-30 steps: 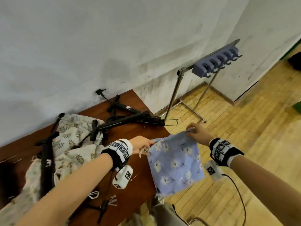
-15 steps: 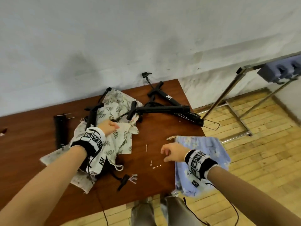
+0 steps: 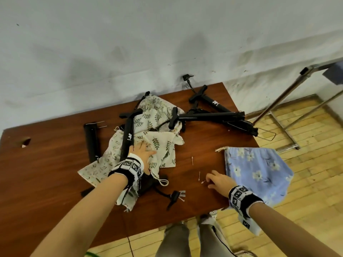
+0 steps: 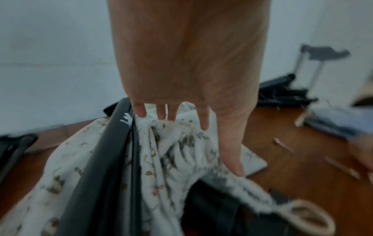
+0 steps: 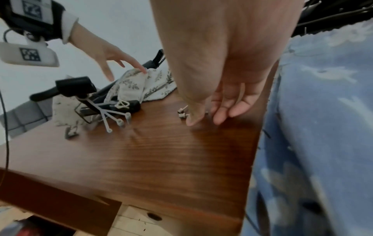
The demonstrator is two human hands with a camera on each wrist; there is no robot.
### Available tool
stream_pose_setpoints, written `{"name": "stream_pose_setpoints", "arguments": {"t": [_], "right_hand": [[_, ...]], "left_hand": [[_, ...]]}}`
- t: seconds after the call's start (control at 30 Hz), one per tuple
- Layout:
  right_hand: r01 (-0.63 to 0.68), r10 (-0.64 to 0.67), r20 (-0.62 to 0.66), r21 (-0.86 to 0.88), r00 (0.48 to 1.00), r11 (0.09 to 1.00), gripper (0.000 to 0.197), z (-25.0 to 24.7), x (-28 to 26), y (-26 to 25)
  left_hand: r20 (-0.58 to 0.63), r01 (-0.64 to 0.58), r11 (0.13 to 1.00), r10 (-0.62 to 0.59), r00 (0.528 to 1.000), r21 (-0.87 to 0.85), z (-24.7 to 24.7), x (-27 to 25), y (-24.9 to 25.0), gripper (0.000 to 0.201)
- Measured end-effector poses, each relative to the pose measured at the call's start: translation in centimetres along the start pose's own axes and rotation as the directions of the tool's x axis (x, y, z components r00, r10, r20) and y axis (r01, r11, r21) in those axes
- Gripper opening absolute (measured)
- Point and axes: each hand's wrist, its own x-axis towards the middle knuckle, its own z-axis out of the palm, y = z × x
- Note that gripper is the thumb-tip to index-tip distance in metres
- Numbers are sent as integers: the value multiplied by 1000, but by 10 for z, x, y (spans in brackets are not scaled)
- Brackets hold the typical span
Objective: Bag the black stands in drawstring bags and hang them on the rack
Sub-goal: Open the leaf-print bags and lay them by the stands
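Observation:
Several black stands lie on the brown table (image 3: 55, 164): one (image 3: 128, 138) across the leaf-print drawstring bags (image 3: 163, 147), a long one (image 3: 209, 116) and another (image 3: 213, 103) toward the back right. My left hand (image 3: 146, 147) hovers open over the leaf-print bags, its fingers (image 4: 171, 112) straight, right beside the stand (image 4: 109, 156). A blue floral bag (image 3: 254, 167) lies at the table's right edge, partly hanging off. My right hand (image 3: 208, 180) holds nothing; its loosely curled fingers (image 5: 222, 111) reach the tabletop beside small pins (image 5: 181, 113).
A metal rack (image 3: 278, 101) with a blue hook block (image 3: 334, 72) stands on the wooden floor right of the table. A short black tube (image 3: 91, 140) lies left of the bags. A black clip with white prongs (image 3: 175, 196) sits near the front edge.
Both hands held the blue floral bag up a second ago; it now lies on the table's right edge. My left hand went to the leaf-print bags, my right to the pins.

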Motion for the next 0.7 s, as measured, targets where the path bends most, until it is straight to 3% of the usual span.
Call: {"name": "stream_pose_setpoints", "arguments": {"t": [0.07,0.13,0.3,0.37,0.43,0.53,0.63,0.7], "right_hand": [[-15,15,-16,-31,1000,999,16,4,1,-1],[-35,34,-32,-27,999,999,18,6,2,-2],[-85,91,-110,58,990,995,32,9,4,-8],[-88,87,-130,-7,988,996,34,10,6,-11],[-91,83,-138,-55,987,994,34,9,8,-15],[-97,83,-131,-105,988,990,29,7,12,-19],[-98,76,-147,-147,986,984,24,7,14,-21],[-86,61,-147,-169,987,982,23,9,15,-22]], "left_hand": [[-15,-14,986,16,1000,168,8,3,2,99],[-48,-24,973,36,998,232,14,4,2,96],[-229,-81,977,126,965,197,23,1,-6,60],[-277,-106,990,129,952,96,22,-2,-8,48],[-326,-135,982,85,941,-132,17,-4,-13,42],[-435,-175,860,-60,899,-480,9,-5,-23,47],[-552,-219,783,-182,814,-582,-8,-9,-30,44],[-500,-236,646,-261,826,-726,-28,-14,-35,44]]}}
